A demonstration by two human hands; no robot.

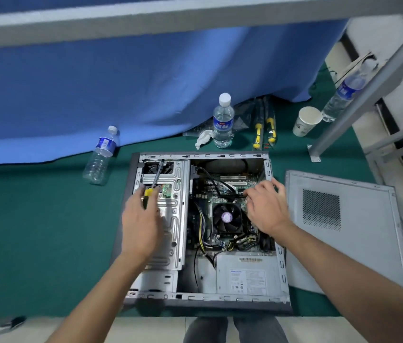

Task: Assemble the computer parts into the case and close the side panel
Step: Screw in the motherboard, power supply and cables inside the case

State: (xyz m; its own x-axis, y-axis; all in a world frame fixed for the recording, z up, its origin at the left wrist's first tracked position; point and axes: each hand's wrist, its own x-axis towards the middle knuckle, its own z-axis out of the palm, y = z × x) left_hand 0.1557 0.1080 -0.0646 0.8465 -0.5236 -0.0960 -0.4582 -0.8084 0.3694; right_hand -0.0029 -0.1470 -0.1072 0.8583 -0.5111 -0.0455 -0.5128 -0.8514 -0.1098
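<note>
Two hands over open computer case (279, 258): left hand (143, 226) gripped yellow-handled screwdriver (154, 184); right hand (267, 209), fingers curled, touched motherboard (217, 194); side panel (358, 219) beside case.

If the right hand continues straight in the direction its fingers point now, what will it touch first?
The right hand points up and to the left, over the motherboard. It would probably meet the black cables beside the expansion slots first; depth is unclear from this one view.
</note>
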